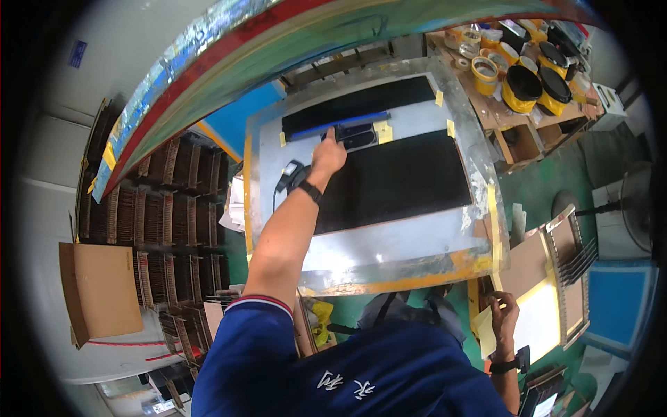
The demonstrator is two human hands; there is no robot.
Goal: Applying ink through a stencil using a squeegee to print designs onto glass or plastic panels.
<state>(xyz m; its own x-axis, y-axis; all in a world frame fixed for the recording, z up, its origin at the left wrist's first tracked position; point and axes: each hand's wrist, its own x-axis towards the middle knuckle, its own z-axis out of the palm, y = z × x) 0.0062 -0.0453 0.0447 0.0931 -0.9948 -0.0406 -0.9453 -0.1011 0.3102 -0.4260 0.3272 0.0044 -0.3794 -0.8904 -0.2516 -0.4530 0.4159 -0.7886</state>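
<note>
My left hand [329, 156] reaches over a worktable [347, 274] with its fingers bent down at a small black outlined piece [359, 137], beside a long blue-edged strip [347, 125]. What its fingertips grip, if anything, is hidden. Two black panels lie on the white tabletop: a far panel [389, 96] and a larger near panel [410, 181]. Yellow tape tabs [451, 128] sit around them. Next to my left wrist rests a black and grey device [292, 172] with a cord. Low at the right, my right hand [505, 316] has curled fingers at a pale yellow sheet [484, 333].
A large red-edged frame [208, 69] slants overhead, above the table's far side. Yellow and black tubs [521, 87] crowd a wooden bench at the far right. Racks [167, 201] stand left. A board with a bright white sheet [538, 316] and a fan [636, 205] are at right.
</note>
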